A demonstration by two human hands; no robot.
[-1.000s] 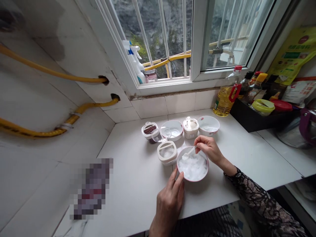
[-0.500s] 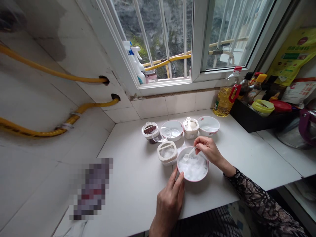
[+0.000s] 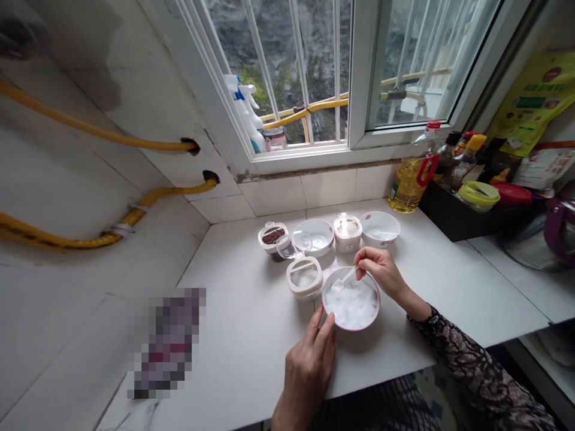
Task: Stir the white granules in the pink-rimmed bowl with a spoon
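Note:
A white bowl [image 3: 351, 327] with a pink rim stands on the counter, holding loose white granules [image 3: 354, 306] like salt or sugar. My left hand [image 3: 309, 359] grips its near left edge, index and middle fingers against the rim. Pinched in my right hand [image 3: 380, 270] is the handle of a small white spoon [image 3: 345, 278]; its scoop rests at the granules by the bowl's far left side. Touching or almost touching the bowl on the left is a seasoning jar [image 3: 304, 294] with its clear lid raised and white contents inside.
Behind stand a jar of dark reddish bits [image 3: 273, 238], a white bowl [image 3: 313, 233], a jar of pale powder [image 3: 347, 239] and another bowl [image 3: 380, 230]. An oil bottle [image 3: 406, 185] and a black condiment rack [image 3: 449, 212] are at the back right. Blurred patch [image 3: 168, 347] at left.
The spoon and my right hand have shifted very slightly at the bowl's far side. My left hand, the bowl and the jars stay where they were.

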